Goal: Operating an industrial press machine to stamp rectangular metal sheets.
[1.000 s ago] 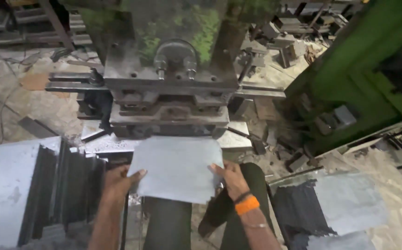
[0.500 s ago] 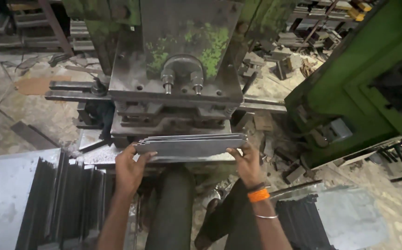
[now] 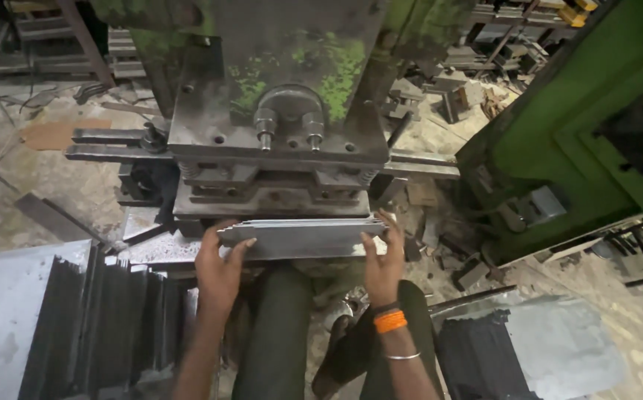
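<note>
- Here, both hands grip one grey sheet-metal piece (image 3: 303,237), held level at the near mouth of a heavy press (image 3: 277,141).
- The left hand (image 3: 217,270) has the piece's left end: its thumb lies on the near face and the fingers curl over the top edge, closed on the metal.
- The right hand (image 3: 382,263) holds the right end the same way, thumb on the near face and fingers wrapped over the far edge; an orange band (image 3: 390,321) and a thin metal bangle (image 3: 402,356) sit on that wrist.
- The piece lies just in front of the press's lower die block (image 3: 269,200), its far edge touching or nearly touching the block; I cannot tell which.
- Above the die sits a dark steel plate with two bolts (image 3: 290,126), and the column behind it shows worn green paint.
- To the near left stands a row of dark formed metal pieces on edge (image 3: 106,318), beside a flat grey sheet (image 3: 10,311).
- To the near right lies another stack of dark pieces (image 3: 477,355) with a grey sheet (image 3: 566,348) next to it.
- On the right stands a green machine frame (image 3: 558,141); scrap lies on the floor at the far side.
</note>
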